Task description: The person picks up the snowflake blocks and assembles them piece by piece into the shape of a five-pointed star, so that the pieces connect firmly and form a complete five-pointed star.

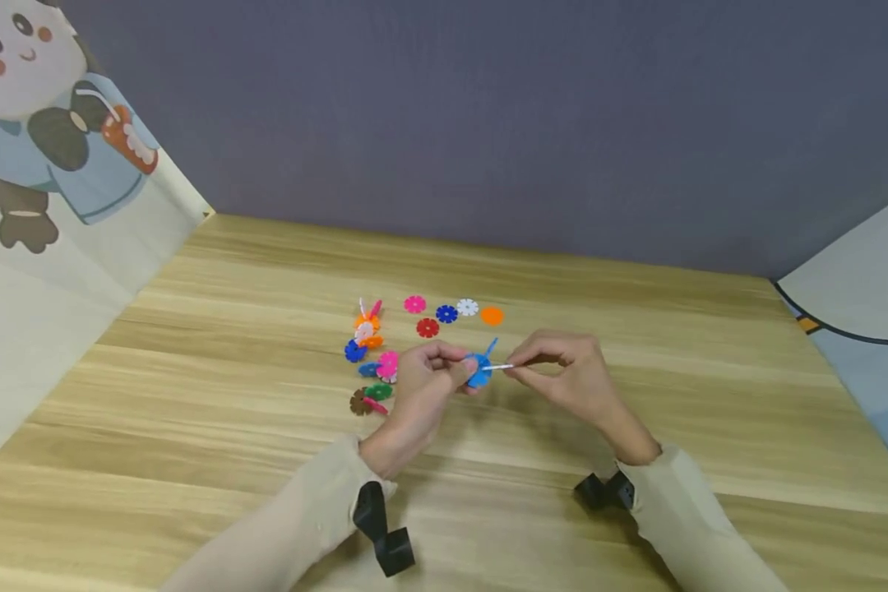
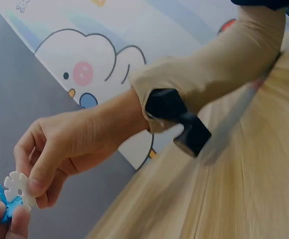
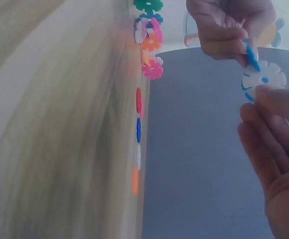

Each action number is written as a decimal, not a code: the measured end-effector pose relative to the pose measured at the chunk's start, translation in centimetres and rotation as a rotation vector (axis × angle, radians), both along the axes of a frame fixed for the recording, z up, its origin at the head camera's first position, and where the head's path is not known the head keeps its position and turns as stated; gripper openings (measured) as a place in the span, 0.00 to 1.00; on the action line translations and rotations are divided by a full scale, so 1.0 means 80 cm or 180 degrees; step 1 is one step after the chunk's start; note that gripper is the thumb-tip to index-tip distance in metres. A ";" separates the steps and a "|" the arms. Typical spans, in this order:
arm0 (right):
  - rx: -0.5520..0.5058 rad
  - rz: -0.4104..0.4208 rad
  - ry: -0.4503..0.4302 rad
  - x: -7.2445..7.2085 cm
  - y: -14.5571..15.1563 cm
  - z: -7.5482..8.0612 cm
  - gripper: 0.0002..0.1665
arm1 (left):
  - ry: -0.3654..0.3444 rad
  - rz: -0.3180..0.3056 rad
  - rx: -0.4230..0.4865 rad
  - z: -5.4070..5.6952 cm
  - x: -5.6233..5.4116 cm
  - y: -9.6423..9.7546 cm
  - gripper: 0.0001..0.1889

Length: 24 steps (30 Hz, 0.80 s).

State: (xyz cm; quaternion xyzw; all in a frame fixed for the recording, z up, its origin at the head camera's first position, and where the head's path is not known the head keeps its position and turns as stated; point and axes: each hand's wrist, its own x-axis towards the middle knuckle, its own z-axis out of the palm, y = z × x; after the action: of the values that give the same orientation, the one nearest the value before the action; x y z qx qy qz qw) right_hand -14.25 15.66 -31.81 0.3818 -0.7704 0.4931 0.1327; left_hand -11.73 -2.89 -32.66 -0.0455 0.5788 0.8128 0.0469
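Over the table my left hand [image 1: 423, 386] pinches a light blue notched disc [image 1: 478, 378] between thumb and fingers. Another light blue disc [image 1: 492, 346], seen edge-on, sticks up from it. From the right, my right hand [image 1: 568, 372] pinches a white notched disc [image 1: 499, 367] by its rim. The white disc [image 2: 15, 183] meets the blue pieces [image 2: 10, 209] in the left wrist view. The right wrist view shows the white disc [image 3: 274, 72] nearly face-on, overlapping the blue disc [image 3: 252, 59]. How deep their slots engage cannot be told.
Loose discs lie beyond the hands: pink [image 1: 414, 304], red [image 1: 427, 327], dark blue [image 1: 446, 314], white [image 1: 468, 307] and orange [image 1: 492, 316]. Left of my left hand lie joined coloured discs [image 1: 366, 322], with green [image 1: 378, 391] and brown [image 1: 360, 402] ones nearer. A grey panel [image 1: 488, 131] backs the table.
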 end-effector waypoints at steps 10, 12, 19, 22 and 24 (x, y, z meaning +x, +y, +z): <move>-0.0386 -0.0243 0.0436 -0.001 -0.012 -0.008 0.13 | 0.0504 -0.0307 0.0442 0.000 -0.003 -0.003 0.11; -0.0449 -0.0287 0.0521 0.000 -0.015 -0.009 0.12 | 0.0564 -0.0459 0.0430 0.001 -0.002 -0.005 0.17; -0.0519 -0.0334 0.0803 0.003 -0.025 -0.018 0.10 | 0.0527 -0.0464 0.0173 0.001 0.000 -0.006 0.25; -0.0485 -0.0281 0.0848 0.005 -0.029 -0.021 0.12 | 0.0535 -0.0380 0.0184 0.000 0.000 -0.005 0.25; -0.0442 -0.0248 0.0851 0.005 -0.030 -0.022 0.13 | 0.0575 -0.0369 0.0207 -0.002 -0.001 -0.005 0.27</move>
State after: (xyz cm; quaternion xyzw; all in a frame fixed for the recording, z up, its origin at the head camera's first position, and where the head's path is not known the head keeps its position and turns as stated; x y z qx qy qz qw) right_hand -13.83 13.25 -33.57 0.4037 -0.7242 0.4844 0.2791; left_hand -11.80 -3.29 -32.80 0.0631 0.5556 0.8279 0.0429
